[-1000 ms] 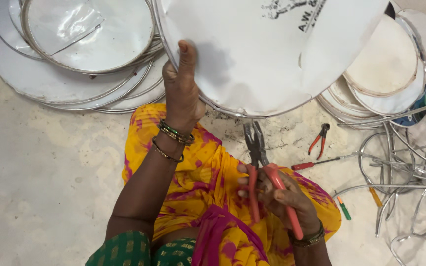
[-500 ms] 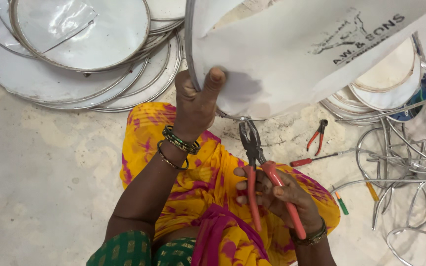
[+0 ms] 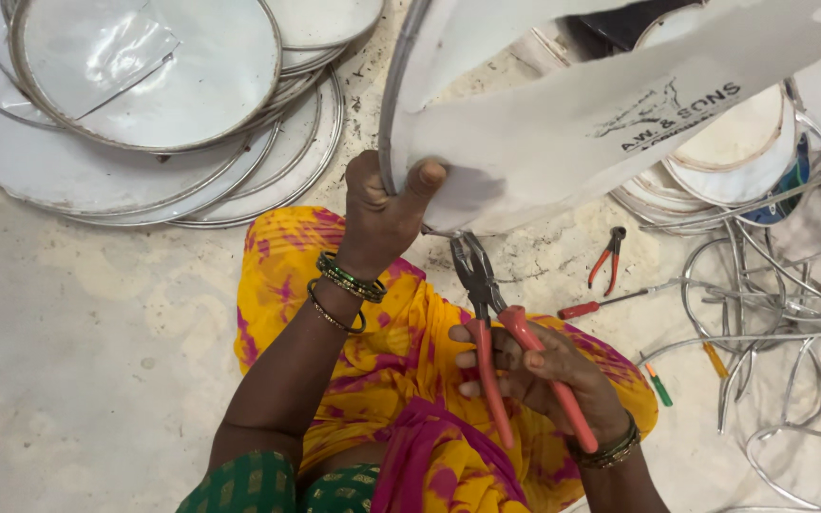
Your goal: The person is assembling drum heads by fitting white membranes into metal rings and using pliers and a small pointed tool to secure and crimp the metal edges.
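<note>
My left hand [image 3: 384, 217] grips the metal rim of a round white skin-covered hoop [image 3: 563, 123], tilted up on edge in front of me, thumb pressed on its white face. My right hand [image 3: 536, 372] holds red-handled pliers [image 3: 498, 323] by the handles, jaws pointing up toward the hoop's lower edge just below my left hand. The jaws are near the rim; I cannot tell whether they touch it. My lap is covered in yellow and pink cloth [image 3: 382, 351].
A stack of finished white hoops [image 3: 135, 114] lies at the upper left on the pale floor. More hoops [image 3: 734, 152] lie at the upper right. Small red pliers [image 3: 606, 258], a red-handled screwdriver [image 3: 610, 302] and a tangle of bare metal rings [image 3: 781, 304] lie to the right.
The hoop in my left hand has tipped from flat-facing to steeply on edge. My left hand shifted right along the rim. The pliers stayed near the lower rim.
</note>
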